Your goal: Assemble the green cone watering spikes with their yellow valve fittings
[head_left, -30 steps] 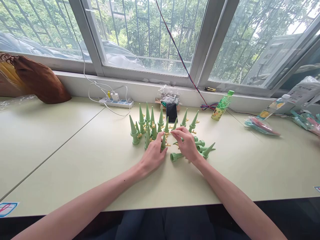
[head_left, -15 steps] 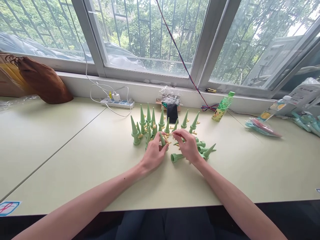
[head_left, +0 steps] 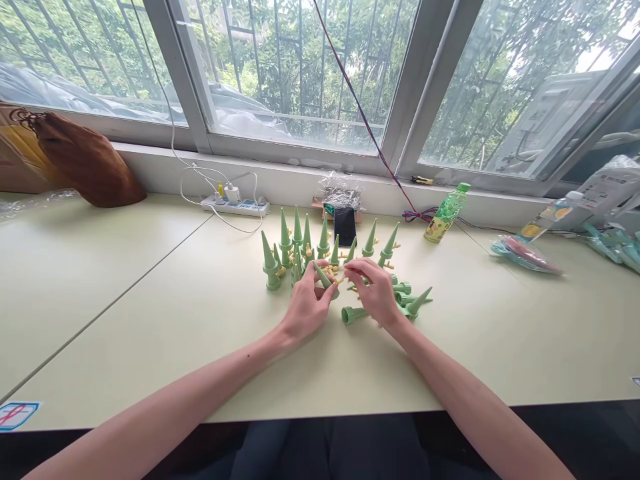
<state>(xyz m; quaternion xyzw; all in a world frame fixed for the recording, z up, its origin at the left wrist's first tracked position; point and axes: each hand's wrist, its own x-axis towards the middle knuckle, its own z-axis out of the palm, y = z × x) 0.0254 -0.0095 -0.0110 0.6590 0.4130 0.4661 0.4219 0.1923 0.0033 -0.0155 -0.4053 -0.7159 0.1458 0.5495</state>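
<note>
My left hand (head_left: 310, 303) is closed around a green plant watering spike (head_left: 323, 275), its tip slanting up to the left and a small yellow valve piece (head_left: 341, 281) sticking out of its side. Just to the right, my right hand (head_left: 373, 283) is pinched shut; what sits at its fingertips is tiny and mostly hidden. Several upright watering spikes (head_left: 271, 267) with yellow valves stand beyond my hands. More spikes lie on their sides around my right hand, one with its open threaded cap (head_left: 349, 316) facing me. Loose yellow pieces (head_left: 332, 269) lie between the hands.
A black phone (head_left: 345, 227) lies behind the spikes, by crumpled clear plastic (head_left: 341, 193). A power strip (head_left: 240, 207) with white cables is at the back left. A green drink bottle (head_left: 447, 213) stands at the back right, and a brown pouch (head_left: 90, 163) far left.
The watering spike in my left hand has tilted further, its tip swinging left. My right hand has barely moved and stays pinched.
</note>
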